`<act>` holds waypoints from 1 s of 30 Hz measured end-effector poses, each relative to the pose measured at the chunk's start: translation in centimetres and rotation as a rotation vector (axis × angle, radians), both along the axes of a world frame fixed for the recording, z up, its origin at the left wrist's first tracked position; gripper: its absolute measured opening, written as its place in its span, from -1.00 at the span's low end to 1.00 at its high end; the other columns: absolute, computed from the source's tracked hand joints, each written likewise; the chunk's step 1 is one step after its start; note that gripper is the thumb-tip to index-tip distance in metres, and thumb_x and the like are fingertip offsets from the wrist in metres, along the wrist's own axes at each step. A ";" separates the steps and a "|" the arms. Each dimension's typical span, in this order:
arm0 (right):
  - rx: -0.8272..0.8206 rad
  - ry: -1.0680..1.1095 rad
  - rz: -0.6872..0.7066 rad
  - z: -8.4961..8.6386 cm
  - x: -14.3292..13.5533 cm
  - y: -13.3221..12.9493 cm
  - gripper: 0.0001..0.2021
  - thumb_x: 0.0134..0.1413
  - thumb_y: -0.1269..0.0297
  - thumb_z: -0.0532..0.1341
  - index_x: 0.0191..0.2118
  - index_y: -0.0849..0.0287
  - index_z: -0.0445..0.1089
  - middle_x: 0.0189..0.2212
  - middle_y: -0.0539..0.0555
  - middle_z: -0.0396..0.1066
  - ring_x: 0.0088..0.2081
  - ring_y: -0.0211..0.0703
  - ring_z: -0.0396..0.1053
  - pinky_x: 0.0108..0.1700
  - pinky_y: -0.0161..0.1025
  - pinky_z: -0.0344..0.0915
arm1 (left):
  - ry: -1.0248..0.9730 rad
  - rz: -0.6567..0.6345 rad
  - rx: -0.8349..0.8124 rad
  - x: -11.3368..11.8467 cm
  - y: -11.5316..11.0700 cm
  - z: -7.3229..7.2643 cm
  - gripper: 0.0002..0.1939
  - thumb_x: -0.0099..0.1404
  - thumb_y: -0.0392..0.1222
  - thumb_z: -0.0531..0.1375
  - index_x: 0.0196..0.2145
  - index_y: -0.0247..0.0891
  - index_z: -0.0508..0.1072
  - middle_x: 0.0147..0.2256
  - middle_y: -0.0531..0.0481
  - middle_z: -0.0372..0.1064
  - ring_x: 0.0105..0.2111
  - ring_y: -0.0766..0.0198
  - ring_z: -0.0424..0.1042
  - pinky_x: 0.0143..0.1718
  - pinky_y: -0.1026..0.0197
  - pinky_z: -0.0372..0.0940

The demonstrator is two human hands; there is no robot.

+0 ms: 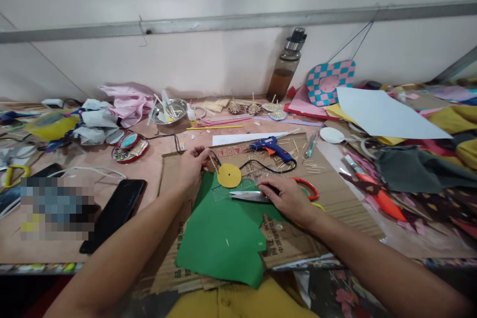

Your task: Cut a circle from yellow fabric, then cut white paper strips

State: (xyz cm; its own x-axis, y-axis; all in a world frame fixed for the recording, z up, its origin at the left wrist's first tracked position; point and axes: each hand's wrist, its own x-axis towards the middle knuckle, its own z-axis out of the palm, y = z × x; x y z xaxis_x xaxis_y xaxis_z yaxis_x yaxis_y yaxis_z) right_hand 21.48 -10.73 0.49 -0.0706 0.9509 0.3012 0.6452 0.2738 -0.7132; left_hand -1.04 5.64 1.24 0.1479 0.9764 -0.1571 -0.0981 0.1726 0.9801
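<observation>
My left hand [193, 165] is closed in a pinch at the upper left of the green sheet [223, 233]. A thin wooden stick [213, 161] slants down from its fingertips. Close by lies a yellow disc [229, 175] with a small dark hole at its centre. My right hand [288, 198] is closed over the middle of a pair of scissors [250, 196]. Their blades point left over the green sheet, and the red and yellow handles show beyond the hand. Part of the scissors is hidden under my palm.
A blue glue gun [271, 146] lies on the cardboard [350, 203], with loose thin sticks [313, 166] beside it. Farther back stand a metal bowl [173, 112] and a bottle [283, 69]. A black phone [115, 216] lies at left; fabric scraps [413, 169] are piled at right.
</observation>
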 end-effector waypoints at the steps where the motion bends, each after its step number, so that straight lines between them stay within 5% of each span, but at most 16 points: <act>1: 0.002 -0.005 0.003 0.0 0.0 0.0 -0.82 0.30 0.35 0.15 -0.25 0.15 0.52 -0.34 0.11 0.59 -0.30 -0.09 0.52 -0.22 -0.20 0.41 | -0.002 -0.021 0.003 -0.1 0.1 0.1 -0.68 0.00 -0.09 0.45 -0.40 -0.30 0.46 -0.53 0.07 0.40 -0.65 0.45 0.26 -0.64 0.38 0.16; 9: 0.060 -0.025 0.060 0.1 0.2 0.1 -0.83 0.27 0.41 0.17 -0.26 0.17 0.52 -0.30 0.12 0.60 -0.26 -0.10 0.52 -0.16 -0.21 0.41 | -0.096 0.027 -0.005 0.0 -0.3 2.4 -0.84 0.08 -0.33 0.40 -0.38 -0.31 0.50 -0.44 0.00 0.48 -0.54 0.43 0.39 -0.55 0.41 0.25; 14: 0.108 -0.029 0.059 0.4 0.3 0.2 -0.84 0.25 0.43 0.19 -0.26 0.17 0.53 -0.30 0.11 0.60 -0.26 -0.10 0.51 -0.16 -0.21 0.39 | -0.146 -0.014 0.071 1.8 -1.7 4.1 -0.76 0.01 -0.26 0.46 -0.52 -0.30 0.43 -0.55 0.11 0.32 -0.59 0.48 0.28 -0.57 0.44 0.21; 19: 0.144 0.006 0.042 0.7 0.5 0.5 -0.85 0.22 0.47 0.21 -0.27 0.18 0.54 -0.29 0.12 0.60 -0.24 -0.09 0.51 -0.14 -0.21 0.37 | -0.083 -0.077 0.057 2.8 -2.4 4.1 -0.69 -0.06 -0.19 0.49 -0.54 -0.29 0.41 -0.62 0.16 0.23 -0.63 0.48 0.23 -0.60 0.43 0.19; 24: 0.168 0.059 0.011 1.2 0.5 0.6 -0.88 0.24 0.41 0.22 -0.25 0.17 0.53 -0.29 0.11 0.58 -0.25 -0.10 0.48 -0.14 -0.20 0.36 | -0.020 -0.163 0.060 3.0 -3.5 3.9 -0.68 -0.11 -0.13 0.51 -0.46 -0.34 0.53 -0.59 0.05 0.37 -0.61 0.43 0.30 -0.57 0.38 0.22; 30: 0.075 0.282 0.035 2.2 -0.6 0.2 -0.80 0.27 0.23 0.24 -0.07 0.19 0.48 -0.18 0.14 0.56 -0.22 -0.11 0.46 -0.17 -0.19 0.36 | 0.029 -0.416 0.267 4.8 -6.4 4.2 -0.67 -0.05 -0.02 0.48 -0.46 -0.30 0.54 -0.53 0.00 0.46 -0.54 0.35 0.39 -0.50 0.30 0.24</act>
State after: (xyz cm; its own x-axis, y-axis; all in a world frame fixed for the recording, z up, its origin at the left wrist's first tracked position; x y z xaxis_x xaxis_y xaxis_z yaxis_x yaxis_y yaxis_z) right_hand 20.86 -10.48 2.68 -0.0065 0.9239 0.3826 0.4135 0.3508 -0.8402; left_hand 3.73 -0.71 5.43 0.5327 0.8425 0.0804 -0.0465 -0.0657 0.9968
